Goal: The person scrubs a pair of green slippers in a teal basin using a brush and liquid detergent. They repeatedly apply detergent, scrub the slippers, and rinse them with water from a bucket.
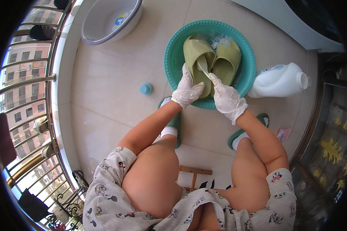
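Observation:
Two olive-green slide slippers lie in a round teal plastic basin on the floor. My left hand, in a white disposable glove, grips the heel end of the left slipper. In my right hand, gloved alike, is the handle of a pale scrub brush. Its bristles rest inside the left slipper, under the strap. Beside it sits the right slipper, with white suds near its toe. My right wrist passes over the basin's near rim.
A white detergent bottle, uncapped, lies or leans right of the basin. A blue cap is on the tiles to the left. Farther off stands a grey-white basin. Metal railing runs along the left; a glazed door is at right.

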A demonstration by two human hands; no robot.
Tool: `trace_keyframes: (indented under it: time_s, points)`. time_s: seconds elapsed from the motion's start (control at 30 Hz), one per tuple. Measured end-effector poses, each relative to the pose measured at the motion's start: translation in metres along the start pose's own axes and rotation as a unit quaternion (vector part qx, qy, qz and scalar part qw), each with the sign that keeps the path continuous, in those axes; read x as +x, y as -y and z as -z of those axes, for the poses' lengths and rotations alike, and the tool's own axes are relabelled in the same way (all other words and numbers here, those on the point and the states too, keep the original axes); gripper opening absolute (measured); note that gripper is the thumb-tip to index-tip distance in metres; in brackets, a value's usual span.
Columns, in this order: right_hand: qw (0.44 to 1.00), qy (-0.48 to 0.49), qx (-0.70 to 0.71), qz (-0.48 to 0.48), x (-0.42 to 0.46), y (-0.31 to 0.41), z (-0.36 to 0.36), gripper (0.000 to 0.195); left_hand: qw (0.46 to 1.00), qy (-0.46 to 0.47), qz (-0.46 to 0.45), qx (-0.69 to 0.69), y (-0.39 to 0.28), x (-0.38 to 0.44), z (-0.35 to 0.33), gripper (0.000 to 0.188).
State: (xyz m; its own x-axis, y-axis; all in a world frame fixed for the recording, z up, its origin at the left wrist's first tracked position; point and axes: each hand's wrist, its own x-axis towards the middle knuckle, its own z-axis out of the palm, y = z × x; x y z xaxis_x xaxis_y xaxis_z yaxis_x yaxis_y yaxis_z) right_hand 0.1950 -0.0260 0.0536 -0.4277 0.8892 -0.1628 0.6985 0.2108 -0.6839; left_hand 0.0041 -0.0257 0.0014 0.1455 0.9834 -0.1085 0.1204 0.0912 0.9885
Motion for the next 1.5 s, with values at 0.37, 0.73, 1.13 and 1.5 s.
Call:
trace_keyframes:
  time_s: [0.37, 0.73, 1.13, 1.5]
  points:
    - [1.0, -0.025, -0.009, 0.013, -0.024, 0.003, 0.027, 0.045, 0.961, -0.022, 0.194, -0.196, -0.009, 0.015, 0.024, 0.076]
    - [0.955, -0.042, 0.239, -0.172, -0.054, 0.01, 0.089, 0.038, 0.96, -0.043, 0.153, -0.23, -0.017, 0.041, 0.021, 0.052]
    - [0.963, -0.119, -0.216, 0.112, 0.06, -0.033, 0.092, 0.062, 0.973, 0.021, 0.088, -0.211, -0.004, 0.044, 0.021, 0.056]
    - [0.954, -0.111, -0.28, -0.005, 0.024, 0.015, 0.113, 0.055, 0.94, 0.165, 0.096, -0.284, -0.016, 0.049, 0.022, 0.065]
